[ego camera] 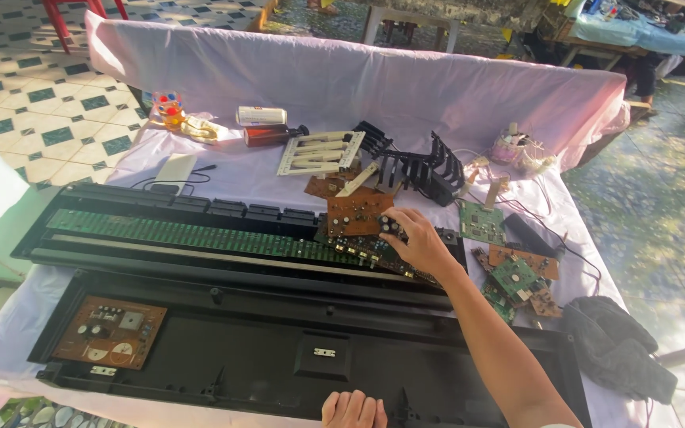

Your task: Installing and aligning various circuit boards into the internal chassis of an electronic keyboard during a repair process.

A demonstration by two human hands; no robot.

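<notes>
While my right hand (420, 242) reaches across the opened keyboard casing (279, 349), I judge the main risk to be the brown circuit board (356, 212) slipping: it rests tilted on a heap of other boards (374, 252), and a careless tug could send the whole stack sliding off the long green key-contact board (192, 235). Any wires underneath could snag too, though I cannot see whether any are attached. The brown board lies just left of my right fingers (396, 226), touching them; the fingers curl down on its right edge, where small dark knobs stand, and seem to pinch one of those knobs, though the grip itself is hidden beneath my knuckles. My left hand (353, 410) sits at the near rim of the casing, fingers curled over the edge and pressed together, steadying it on the cloth-covered worktop (223, 166). More loose boards (517, 277) lie to the right, well apart from the brown one.
</notes>
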